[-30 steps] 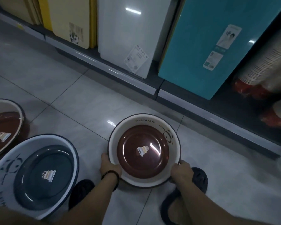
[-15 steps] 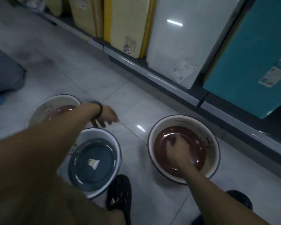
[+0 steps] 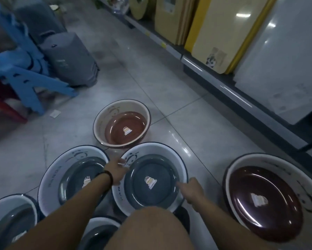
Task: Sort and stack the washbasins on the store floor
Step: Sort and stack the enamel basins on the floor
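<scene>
The grey-blue basin (image 3: 148, 166) stands on the floor (image 3: 169, 98) just in front of the knee (image 3: 151, 230), between a second grey-blue basin (image 3: 74, 177) and a dark brown basin (image 3: 263, 201). I judge it to be thin, stiff plastic (light, with glossy, slippery walls), so the rim at two opposite sides is the best place to hold. The right hand (image 3: 191, 192) has its fingers curled on the right rim. The left hand (image 3: 117, 170) is at the left rim, but its fingers are blurred and I cannot tell whether they clamp. The knee hides the near rim.
</scene>
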